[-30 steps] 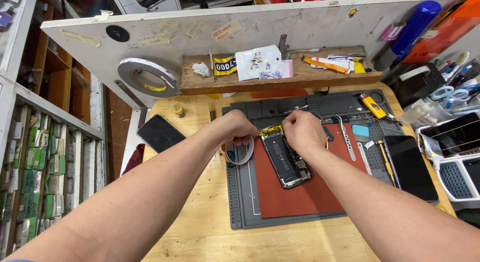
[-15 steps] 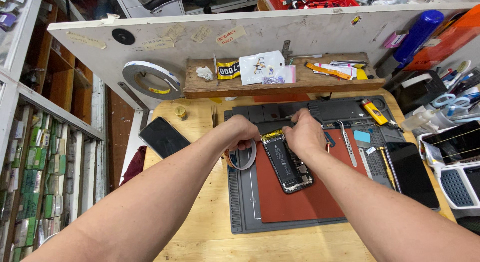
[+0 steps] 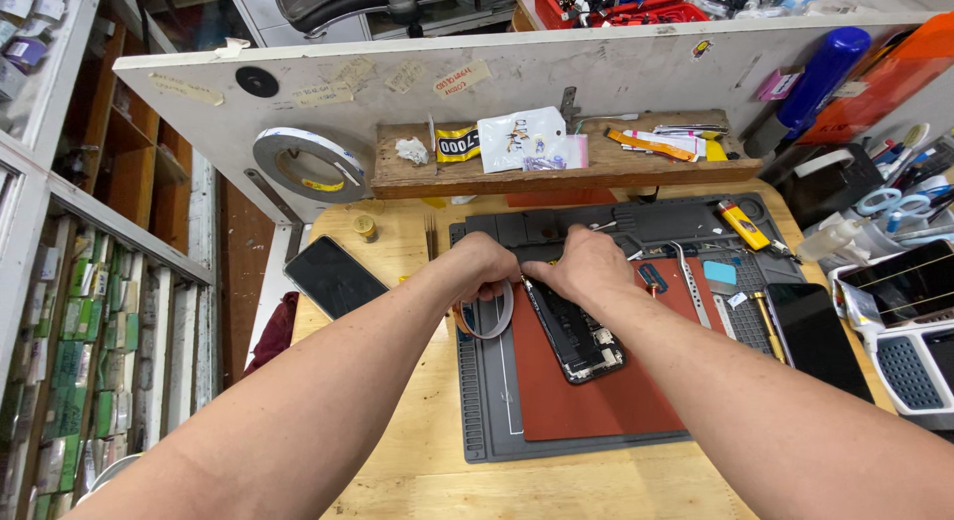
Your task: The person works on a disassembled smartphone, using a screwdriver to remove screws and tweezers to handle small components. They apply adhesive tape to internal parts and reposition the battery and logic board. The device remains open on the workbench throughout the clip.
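1. Left hand curled at the top end of the opened smartphone, fingers pinched narrow on a small roll of tape that hangs below the knuckles.
2. Right hand pressed over the phone's upper edge, fingers bent down close together; whether anything is gripped under them cannot be told.
3. Opened smartphone lying tilted on the red pad, innards facing up, lower end toward the near edge, upper end hidden beneath both hands.
4. Red pad set on the grey repair mat, which rests on the wooden table.
5. Dark phone lying face up on the table, left of the mat, well apart from the hands.
6. Another dark screen at the mat's right side.
7. Yellow tool on the mat's upper right corner.
8. Large roll of tape leaning against the white board behind a wooden shelf.
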